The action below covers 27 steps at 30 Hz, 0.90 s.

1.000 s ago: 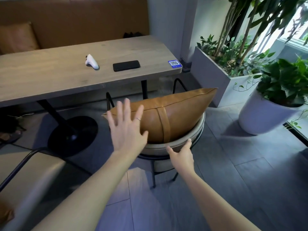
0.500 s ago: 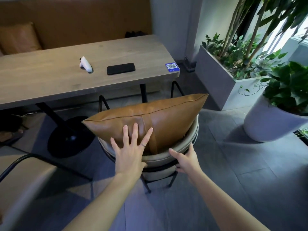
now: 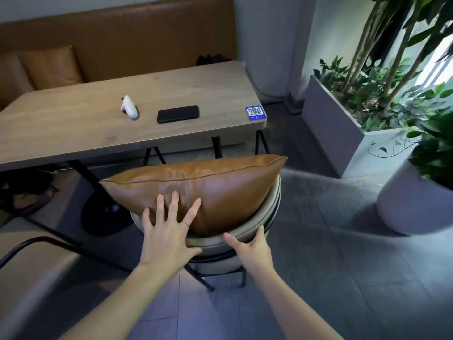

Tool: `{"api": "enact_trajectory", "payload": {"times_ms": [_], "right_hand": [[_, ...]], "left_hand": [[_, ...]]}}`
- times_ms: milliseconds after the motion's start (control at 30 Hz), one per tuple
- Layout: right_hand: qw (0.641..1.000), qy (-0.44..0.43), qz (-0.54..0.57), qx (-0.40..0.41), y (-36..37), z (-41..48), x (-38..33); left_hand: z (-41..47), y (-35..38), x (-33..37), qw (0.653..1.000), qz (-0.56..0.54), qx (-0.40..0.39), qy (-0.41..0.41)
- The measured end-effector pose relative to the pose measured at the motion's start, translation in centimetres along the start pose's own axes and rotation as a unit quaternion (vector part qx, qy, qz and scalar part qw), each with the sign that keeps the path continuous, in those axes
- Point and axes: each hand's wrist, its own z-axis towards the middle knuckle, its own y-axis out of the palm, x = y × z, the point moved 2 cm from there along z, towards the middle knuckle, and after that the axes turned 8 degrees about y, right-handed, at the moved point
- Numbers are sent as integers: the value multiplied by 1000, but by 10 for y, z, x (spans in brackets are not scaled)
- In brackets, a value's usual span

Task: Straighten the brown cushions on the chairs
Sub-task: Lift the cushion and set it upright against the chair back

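Observation:
A brown leather cushion (image 3: 220, 187) stands on its long edge inside the curved beige back of a chair (image 3: 274, 207), its top seam nearly level, right corner slightly higher. My left hand (image 3: 166, 231) lies flat against the cushion's lower left face, fingers spread, a ring on one finger. My right hand (image 3: 250, 246) grips the rim of the chair's back just below the cushion, thumb on top. A second brown cushion (image 3: 51, 67) leans on the bench behind the table.
A wooden table (image 3: 73, 128) stands beyond the chair, bearing a white controller (image 3: 129, 106), a black phone (image 3: 178, 114) and a QR sticker (image 3: 255, 112). Another chair (image 3: 31, 278) is at lower left. A grey planter (image 3: 343, 128) and a round white pot (image 3: 411, 204) stand on the right.
The cushion has shifted left and now sits more level. My left hand dropped from the air onto the cushion's face. My right hand stayed on the chair's rim.

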Motion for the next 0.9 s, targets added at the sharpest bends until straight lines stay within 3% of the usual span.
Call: {"api": "enact_trajectory", "payload": {"times_ms": [200, 400, 533, 900], "right_hand": [[1000, 1, -6, 30, -52, 36, -26], [999, 27, -31, 21, -62, 57, -58], [999, 23, 1, 29, -67, 64, -58], [999, -15, -45, 19, -70, 72, -59]], "left_hand": [[25, -27, 43, 996, -66, 29, -47], [58, -42, 74, 999, -35, 9, 1], [60, -35, 95, 1000, -13, -21, -6], [58, -31, 101, 999, 19, -24, -23]]}}
